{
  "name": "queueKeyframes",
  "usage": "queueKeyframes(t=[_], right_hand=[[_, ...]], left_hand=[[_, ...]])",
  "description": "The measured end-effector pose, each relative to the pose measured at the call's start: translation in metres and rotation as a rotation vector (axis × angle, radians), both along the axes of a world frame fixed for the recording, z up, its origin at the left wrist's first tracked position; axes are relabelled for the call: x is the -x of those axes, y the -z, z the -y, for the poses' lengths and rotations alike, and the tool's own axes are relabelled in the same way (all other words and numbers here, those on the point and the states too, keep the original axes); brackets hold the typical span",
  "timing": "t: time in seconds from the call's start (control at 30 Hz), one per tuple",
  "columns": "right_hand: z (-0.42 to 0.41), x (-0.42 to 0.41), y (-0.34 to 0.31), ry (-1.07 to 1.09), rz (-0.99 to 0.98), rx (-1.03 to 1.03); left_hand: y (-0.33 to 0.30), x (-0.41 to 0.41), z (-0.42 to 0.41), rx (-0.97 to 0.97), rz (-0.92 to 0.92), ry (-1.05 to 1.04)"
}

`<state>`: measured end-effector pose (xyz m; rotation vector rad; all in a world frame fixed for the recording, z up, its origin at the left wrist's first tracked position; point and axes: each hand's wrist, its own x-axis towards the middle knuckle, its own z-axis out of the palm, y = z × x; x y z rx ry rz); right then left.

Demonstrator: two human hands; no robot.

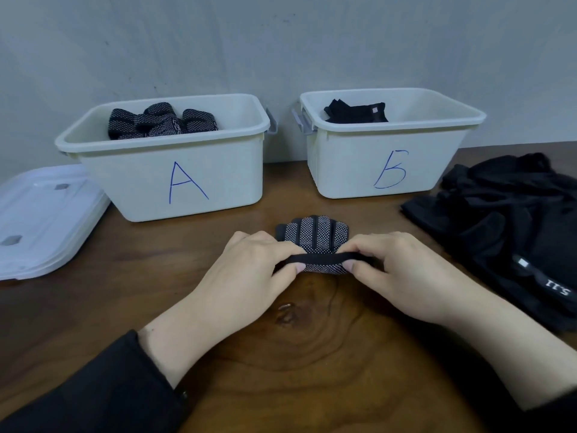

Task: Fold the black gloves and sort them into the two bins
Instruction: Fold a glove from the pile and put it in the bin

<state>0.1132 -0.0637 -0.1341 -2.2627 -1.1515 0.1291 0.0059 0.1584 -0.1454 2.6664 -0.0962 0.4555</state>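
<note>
I was mid-fold, my left hand (249,264) and right hand (396,270) pinching the cuff of the dotted glove (312,239) on the table (312,354) before the bins; next, I judged, bin A (175,182), holding dotted ones.

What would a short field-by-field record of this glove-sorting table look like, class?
Hands: left hand and right hand pinch the cuff of a dotted black knit glove on the brown wooden table
Bin A: white plastic bin marked A, holds folded dotted gloves
Bin B: white plastic bin marked B, holds plain black gloves
Unsorted: pile of black gloves, right
Left edge: clear plastic lids
</note>
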Motion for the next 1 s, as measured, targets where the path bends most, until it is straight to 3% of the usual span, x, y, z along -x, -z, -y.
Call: queueKeyframes(t=[0.2,0.37,0.43,0.6,0.73,0.87,1.0], right_hand=[[-0.004,0.002,0.007,0.069,-0.200,-0.186],[-0.012,-0.004,0.019,0.141,0.017,-0.244],[-0.015,-0.006,0.021,0.147,0.124,-0.237],[-0.016,-0.011,0.026,0.130,0.243,-0.175],[-0.015,-0.005,0.024,0.084,0.307,-0.095],[-0.015,-0.003,0.027,0.008,0.337,0.042],[-0.011,-0.012,0.024,-0.013,0.201,0.106]], left_hand=[[0.001,-0.010,0.003,0.277,-0.066,-0.117],[0.005,-0.016,0.007,0.381,-0.012,-0.195],[0.006,-0.017,0.007,0.324,0.016,-0.225],[0.000,-0.018,0.007,-0.088,0.133,-0.124],[0.009,-0.014,0.013,-0.267,-0.021,0.026],[0.013,-0.014,0.011,-0.275,-0.068,0.010],[0.013,-0.016,0.009,-0.188,-0.101,-0.050]])
